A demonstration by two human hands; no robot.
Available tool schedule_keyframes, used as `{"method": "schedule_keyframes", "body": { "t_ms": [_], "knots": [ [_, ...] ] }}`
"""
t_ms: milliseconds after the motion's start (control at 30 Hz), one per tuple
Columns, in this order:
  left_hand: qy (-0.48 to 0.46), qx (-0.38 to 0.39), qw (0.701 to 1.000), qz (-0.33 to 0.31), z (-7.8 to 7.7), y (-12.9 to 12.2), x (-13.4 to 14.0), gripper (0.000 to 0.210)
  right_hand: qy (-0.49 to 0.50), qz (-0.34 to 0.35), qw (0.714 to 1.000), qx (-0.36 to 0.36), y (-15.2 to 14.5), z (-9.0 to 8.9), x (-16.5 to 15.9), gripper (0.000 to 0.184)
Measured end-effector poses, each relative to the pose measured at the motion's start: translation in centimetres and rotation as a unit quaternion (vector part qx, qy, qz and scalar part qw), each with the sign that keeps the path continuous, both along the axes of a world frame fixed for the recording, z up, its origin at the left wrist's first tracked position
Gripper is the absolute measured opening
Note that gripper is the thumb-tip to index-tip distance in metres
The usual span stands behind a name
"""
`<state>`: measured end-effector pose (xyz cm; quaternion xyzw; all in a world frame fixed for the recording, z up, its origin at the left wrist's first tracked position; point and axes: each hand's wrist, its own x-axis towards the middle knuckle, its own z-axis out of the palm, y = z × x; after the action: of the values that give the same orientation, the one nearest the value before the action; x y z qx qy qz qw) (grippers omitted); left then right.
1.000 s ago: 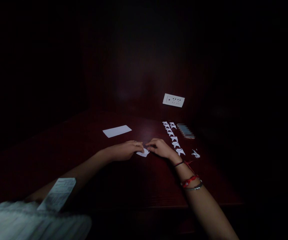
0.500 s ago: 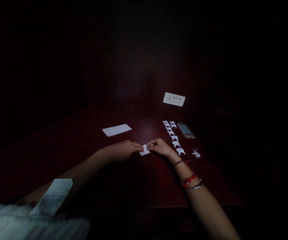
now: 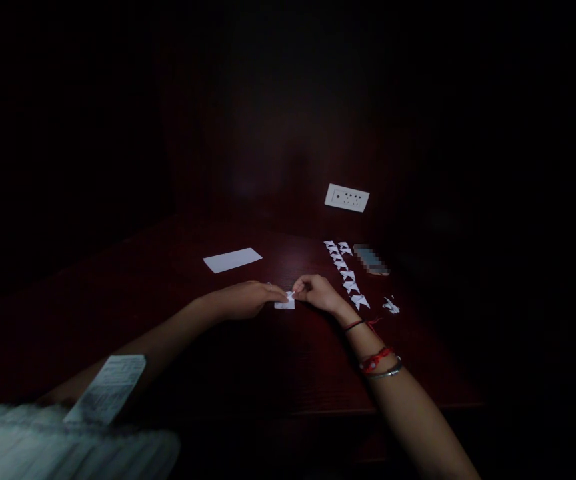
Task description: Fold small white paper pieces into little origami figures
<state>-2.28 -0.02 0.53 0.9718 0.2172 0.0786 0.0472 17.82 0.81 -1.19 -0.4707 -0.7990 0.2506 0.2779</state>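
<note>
A small piece of white paper (image 3: 284, 305) lies on the dark red table between my two hands. My left hand (image 3: 249, 300) presses on its left part, fingers closed together and a ring on one finger. At the paper's right edge, my right hand (image 3: 317, 292) pinches with thumb and forefinger bent together. Folded white paper pieces (image 3: 341, 265) stand in a slanted row just beyond my right hand, with one more beside the row's far end.
A larger white paper sheet (image 3: 233, 260) lies behind my left hand. Right of the folded row are a pixelated phone-like object (image 3: 371, 260) and a heap of paper scraps (image 3: 391, 305). A white socket panel (image 3: 347, 198) is on the back wall. The table's front edge (image 3: 328, 414) shows dimly.
The small paper has turned so that its lower edge lies level, and it has shifted slightly left. My right fingers have curled in more at its right edge.
</note>
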Motion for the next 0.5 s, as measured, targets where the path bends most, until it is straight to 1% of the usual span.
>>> {"method": "schedule_keyframes", "body": {
  "t_ms": [100,233,333,500],
  "knots": [
    [-0.006,-0.003,1.0,-0.011,0.08,0.13,-0.04,0.056,-0.02,0.016,1.0,0.008,-0.27,0.2,0.0,0.018],
    [-0.008,-0.01,1.0,-0.009,-0.06,0.38,-0.17,0.055,-0.043,0.015,0.999,0.019,-0.59,0.32,-0.04,0.019],
    [-0.011,-0.014,1.0,-0.007,-0.14,0.45,-0.21,0.054,-0.057,0.02,0.997,0.039,-0.74,0.42,-0.11,0.016],
    [-0.005,-0.016,1.0,0.01,0.0,0.29,-0.21,0.051,-0.079,0.066,0.99,0.096,-0.97,0.84,-0.25,0.007]
  ]
}}
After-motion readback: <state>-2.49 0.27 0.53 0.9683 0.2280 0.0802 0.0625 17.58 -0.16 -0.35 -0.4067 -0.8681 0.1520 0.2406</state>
